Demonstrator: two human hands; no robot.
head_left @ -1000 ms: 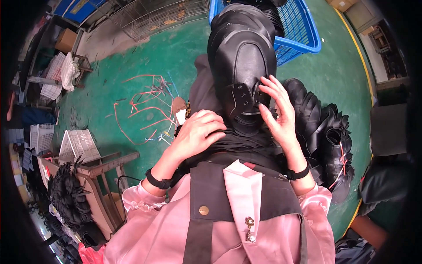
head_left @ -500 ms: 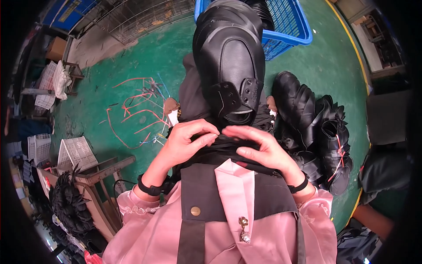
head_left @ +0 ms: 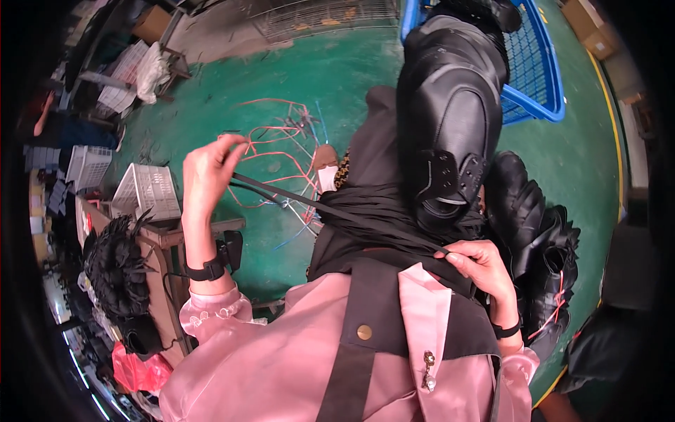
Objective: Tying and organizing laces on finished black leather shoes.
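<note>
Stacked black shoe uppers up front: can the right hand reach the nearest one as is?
Likely yes. The right hand is close to the open end of the nearest upper, with nothing solid visible between. It pinches a black lace, though, so a full grasp would probably mean letting go.

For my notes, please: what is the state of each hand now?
Left hand: closed, holding the black laces.
Right hand: closed, pinching the same laces between thumb and fingers.

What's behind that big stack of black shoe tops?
A blue basket shows, mostly its right side. The stack of black shoe uppers covers its middle; I can't see there.
</note>
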